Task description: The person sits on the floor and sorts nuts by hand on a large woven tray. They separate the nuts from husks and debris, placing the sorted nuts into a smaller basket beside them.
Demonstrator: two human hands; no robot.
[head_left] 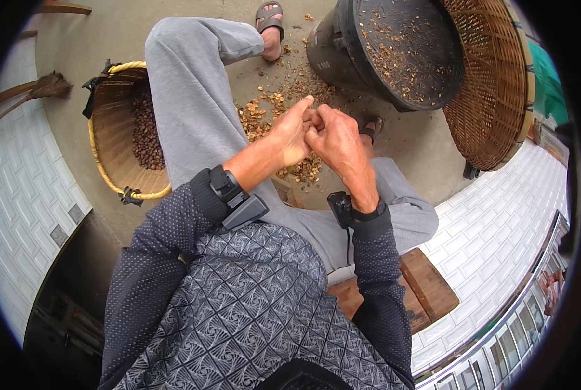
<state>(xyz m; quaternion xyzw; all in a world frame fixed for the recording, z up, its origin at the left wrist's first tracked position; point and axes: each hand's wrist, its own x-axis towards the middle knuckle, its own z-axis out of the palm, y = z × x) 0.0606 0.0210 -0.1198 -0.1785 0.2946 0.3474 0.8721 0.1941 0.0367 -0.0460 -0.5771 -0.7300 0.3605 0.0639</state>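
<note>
My left hand (293, 131) is raised in front of my lap, its palm turned inward and the thumb pointing up. Against it rests my right hand (336, 134), fingers curled and their tips meeting those of the left. Whatever may lie between the fingertips is hidden. Below both hands, yellow-brown husks or shells (254, 119) are scattered on the floor between my feet. By my leg at the left, a woven basket (112, 126) with a yellow rim holds many small dark brown nuts or seeds (146, 129).
A black plastic bucket (327, 61) stands ahead on the right, its dark top surface strewn with husk bits (402, 58). A large wicker basket (495, 83) leans beside it. Under me is a wooden stool (429, 287). A broom (51, 87) lies by the white tiled wall (24, 161).
</note>
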